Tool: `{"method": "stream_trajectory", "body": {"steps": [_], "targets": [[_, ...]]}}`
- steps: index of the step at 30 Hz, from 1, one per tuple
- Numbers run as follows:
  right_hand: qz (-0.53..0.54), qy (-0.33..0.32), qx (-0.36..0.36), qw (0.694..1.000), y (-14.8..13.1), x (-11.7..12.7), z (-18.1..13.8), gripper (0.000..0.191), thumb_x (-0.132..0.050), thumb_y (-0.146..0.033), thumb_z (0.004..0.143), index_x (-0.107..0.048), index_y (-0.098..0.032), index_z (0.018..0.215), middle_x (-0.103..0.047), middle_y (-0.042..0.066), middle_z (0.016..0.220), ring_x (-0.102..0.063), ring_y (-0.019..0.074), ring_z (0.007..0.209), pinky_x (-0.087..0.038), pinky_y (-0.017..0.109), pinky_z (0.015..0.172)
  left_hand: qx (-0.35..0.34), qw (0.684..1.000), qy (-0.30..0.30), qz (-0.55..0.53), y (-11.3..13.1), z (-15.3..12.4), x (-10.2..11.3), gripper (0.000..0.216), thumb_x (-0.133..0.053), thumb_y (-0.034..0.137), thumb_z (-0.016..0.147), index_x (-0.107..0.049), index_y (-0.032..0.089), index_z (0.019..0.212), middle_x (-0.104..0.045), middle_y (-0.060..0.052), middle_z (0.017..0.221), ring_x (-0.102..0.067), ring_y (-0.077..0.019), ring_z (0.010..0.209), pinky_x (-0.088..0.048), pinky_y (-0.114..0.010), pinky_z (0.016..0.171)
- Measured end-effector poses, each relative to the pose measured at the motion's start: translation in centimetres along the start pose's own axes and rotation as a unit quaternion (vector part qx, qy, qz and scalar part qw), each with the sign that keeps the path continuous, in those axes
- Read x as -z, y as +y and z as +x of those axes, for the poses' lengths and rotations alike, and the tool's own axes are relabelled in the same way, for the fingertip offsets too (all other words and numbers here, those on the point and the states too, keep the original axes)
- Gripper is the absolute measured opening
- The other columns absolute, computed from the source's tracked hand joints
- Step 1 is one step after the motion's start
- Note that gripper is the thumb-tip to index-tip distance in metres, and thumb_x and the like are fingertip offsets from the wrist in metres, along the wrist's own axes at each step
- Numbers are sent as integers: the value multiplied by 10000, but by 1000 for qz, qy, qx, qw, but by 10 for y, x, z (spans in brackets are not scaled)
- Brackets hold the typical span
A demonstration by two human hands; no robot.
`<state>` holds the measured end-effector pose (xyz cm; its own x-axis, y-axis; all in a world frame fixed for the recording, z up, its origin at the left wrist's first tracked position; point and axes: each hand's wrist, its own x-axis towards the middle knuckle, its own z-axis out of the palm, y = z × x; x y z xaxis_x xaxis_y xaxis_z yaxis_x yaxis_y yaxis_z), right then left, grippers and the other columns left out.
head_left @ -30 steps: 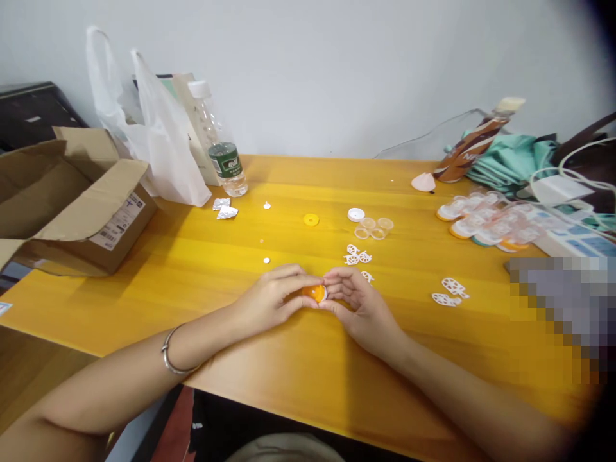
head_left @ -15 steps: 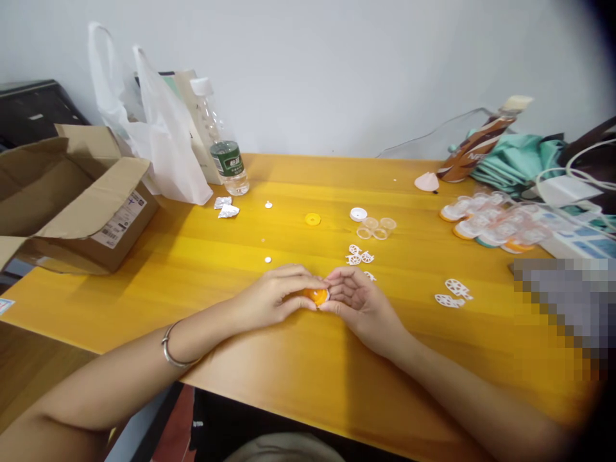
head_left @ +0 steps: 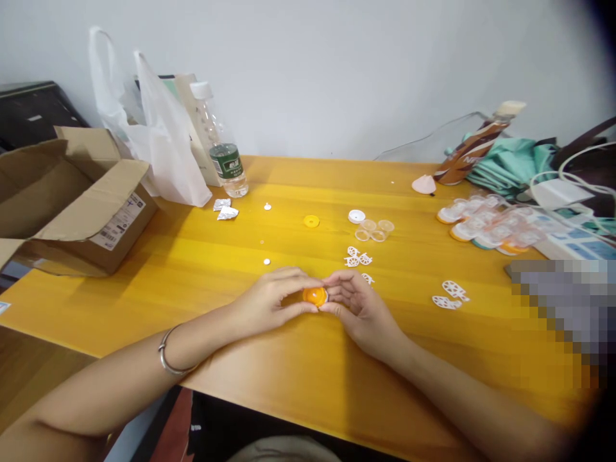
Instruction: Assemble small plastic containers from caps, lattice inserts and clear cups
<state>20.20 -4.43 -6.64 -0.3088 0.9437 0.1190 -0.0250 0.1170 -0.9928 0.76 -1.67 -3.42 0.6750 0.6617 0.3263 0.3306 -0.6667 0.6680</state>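
Note:
Between my hands is a small round orange plastic piece (head_left: 315, 296) with a pale edge on its right. My left hand (head_left: 276, 298) grips its left side between the thumb and fingers. From the right, my right hand (head_left: 366, 311) holds it with thumb and fingertips, the other fingers curled behind. Just beyond lie white spoked plastic parts (head_left: 353, 261), one partly behind my right hand. A white button-like piece (head_left: 267, 262) lies beyond my left hand. Farther back are a yellow disc (head_left: 311, 221), a white disc (head_left: 357, 216) and several clear round cups (head_left: 378, 236).
An open cardboard box (head_left: 120, 224), a white plastic bag (head_left: 168, 154) and a water bottle (head_left: 228, 167) stand at left. Foil scraps (head_left: 228, 213) lie near the bottle. At right are more spoked parts (head_left: 452, 289), clear-topped pieces (head_left: 491, 221) and a brown bottle (head_left: 469, 154).
The orange piece now shows more of its round face between my fingers. Both hands stay in nearly the same place; the whole view has shifted slightly.

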Motion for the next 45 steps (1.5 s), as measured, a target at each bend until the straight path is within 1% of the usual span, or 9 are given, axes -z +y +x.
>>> {"method": "stream_trajectory", "body": {"steps": [7, 15, 19, 27, 33, 37, 40, 43, 45], "targets": [[96, 6, -63, 993, -5, 3, 6, 329, -691, -224, 683, -438, -250, 892, -549, -18, 852, -575, 106, 750, -496, 277, 732, -19, 998, -37, -41, 2, 2, 5, 350, -539, 221, 844, -543, 185, 1191, -591, -109, 1096, -575, -151, 989, -473, -313, 877], [139, -58, -106, 983, -10, 11, 10, 360, -732, -272, 661, -462, -246, 897, -635, -15, 844, -622, 116, 768, -500, 290, 752, -90, 993, -59, -42, -1, 2, 9, 328, -541, 179, 839, -563, 171, 1166, -589, -130, 1159, -549, -175, 1070, -448, -368, 940], [173, -104, -127, 971, -8, 14, 10, 398, -739, -283, 662, -461, -241, 944, -665, -2, 871, -641, 123, 780, -496, 295, 755, -93, 990, -81, -73, 2, 5, 12, 324, -557, 171, 828, -570, 187, 1151, -610, -117, 1138, -552, -176, 1067, -434, -377, 945], [193, -136, -131, 963, -7, 13, 8, 394, -727, -253, 682, -459, -233, 970, -672, 6, 890, -631, 112, 796, -471, 274, 756, -79, 985, -111, -104, 3, 4, 14, 357, -577, 177, 813, -545, 175, 1169, -606, -110, 1122, -551, -164, 1049, -433, -348, 936], [186, -142, -124, 964, -8, 12, 8, 379, -694, -256, 720, -419, -247, 980, -655, -3, 896, -638, 119, 816, -474, 300, 793, -94, 986, -125, -56, 0, 3, 16, 328, -577, 214, 819, -562, 161, 1143, -590, -124, 1143, -541, -179, 1061, -443, -338, 924], [154, -102, -107, 977, -8, 11, 5, 366, -692, -259, 716, -412, -259, 952, -592, -3, 989, -634, 100, 793, -496, 279, 757, -91, 989, -116, -34, -1, 3, 15, 295, -561, 215, 832, -570, 149, 1119, -588, -121, 1136, -538, -172, 1046, -434, -332, 922], [64, -64, -78, 993, -11, 8, 3, 322, -672, -291, 731, -430, -251, 940, -546, 18, 1050, -627, 100, 761, -510, 290, 731, -76, 990, -116, -9, -3, 3, 13, 266, -541, 223, 843, -578, 147, 1096, -596, -116, 1098, -541, -166, 1011, -439, -320, 897], [-59, 26, -16, 998, -24, 15, 5, 256, -633, -336, 765, -466, -234, 931, -571, 32, 975, -613, 109, 732, -505, 291, 706, -64, 990, -125, 29, -6, 3, 11, 252, -504, 213, 861, -573, 138, 1091, -603, -114, 1055, -536, -168, 994, -432, -321, 895], [-131, 103, 26, 986, -37, 33, 11, 251, -620, -389, 765, -491, -222, 902, -602, 36, 879, -604, 124, 695, -494, 287, 664, -53, 989, -133, 43, -8, 3, 11, 250, -491, 201, 866, -564, 134, 1096, -597, -110, 1052, -525, -169, 1002, -418, -325, 912]]}}
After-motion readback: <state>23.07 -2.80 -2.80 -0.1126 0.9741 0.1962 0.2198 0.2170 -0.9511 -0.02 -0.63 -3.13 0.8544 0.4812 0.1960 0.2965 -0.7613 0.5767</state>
